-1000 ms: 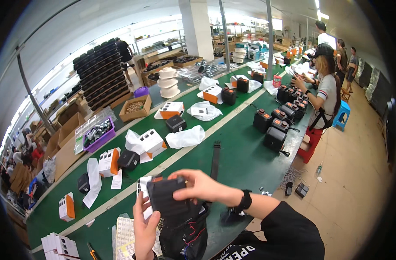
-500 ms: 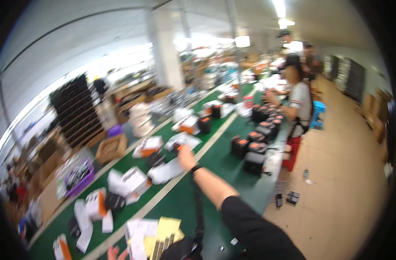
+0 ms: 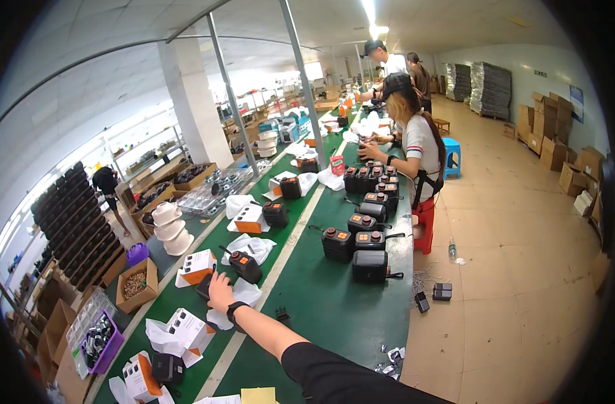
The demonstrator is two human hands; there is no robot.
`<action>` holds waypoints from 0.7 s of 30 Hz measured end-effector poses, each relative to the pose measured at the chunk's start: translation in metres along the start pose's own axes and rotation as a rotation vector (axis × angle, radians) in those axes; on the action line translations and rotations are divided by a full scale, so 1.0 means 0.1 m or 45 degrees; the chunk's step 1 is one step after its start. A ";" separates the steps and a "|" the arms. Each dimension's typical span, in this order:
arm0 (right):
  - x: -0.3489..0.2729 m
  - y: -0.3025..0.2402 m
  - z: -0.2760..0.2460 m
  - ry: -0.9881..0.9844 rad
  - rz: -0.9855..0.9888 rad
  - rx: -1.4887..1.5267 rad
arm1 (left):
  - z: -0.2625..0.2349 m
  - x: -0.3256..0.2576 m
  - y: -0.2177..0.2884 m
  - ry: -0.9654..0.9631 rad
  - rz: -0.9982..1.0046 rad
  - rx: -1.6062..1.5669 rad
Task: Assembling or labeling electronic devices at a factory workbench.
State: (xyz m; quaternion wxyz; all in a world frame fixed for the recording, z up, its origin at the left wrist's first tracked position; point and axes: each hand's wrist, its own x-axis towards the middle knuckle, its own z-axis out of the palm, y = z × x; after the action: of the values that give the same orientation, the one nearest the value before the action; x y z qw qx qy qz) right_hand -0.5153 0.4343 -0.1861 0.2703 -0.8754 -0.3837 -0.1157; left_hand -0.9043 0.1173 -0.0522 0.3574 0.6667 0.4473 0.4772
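Right hand: over black box; grip hidden, cannot tell.
Orange-buttoned device: newly at hand's one o'clock, free.

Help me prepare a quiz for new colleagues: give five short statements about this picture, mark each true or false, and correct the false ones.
1. The person's right hand is at a black device. True.
2. The person's left hand is in view too. False: of the person's own hands, only the right one shows.
3. A purple basket at the left holds many small parts. True.
4. The nearest co-worker's seat is a blue stool. False: the stool under the nearest co-worker is red.
5. The bottle is on the green table. False: the bottle is on the floor.
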 end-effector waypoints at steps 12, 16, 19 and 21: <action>-1.29 -0.02 -1.77 0.235 -0.820 1.227 | 0.15 0.07 -0.46 0.090 0.089 -0.130; -2.40 0.15 -2.63 0.063 -1.204 0.949 | 0.45 -0.07 -0.16 -0.107 0.166 -0.224; -2.85 0.33 -2.83 -0.474 -1.142 1.476 | 0.56 -0.20 0.12 -0.196 0.282 -0.329; -3.08 0.41 -2.85 -1.272 -0.776 2.043 | 0.60 -0.30 0.25 -0.241 0.337 -0.407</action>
State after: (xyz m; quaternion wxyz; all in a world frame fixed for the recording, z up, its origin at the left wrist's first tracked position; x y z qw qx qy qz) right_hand -0.6926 0.0639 -0.0924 0.5487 -0.2454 -0.6268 0.4957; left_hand -0.8445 0.0771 -0.0568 0.4332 0.6963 0.2389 0.5200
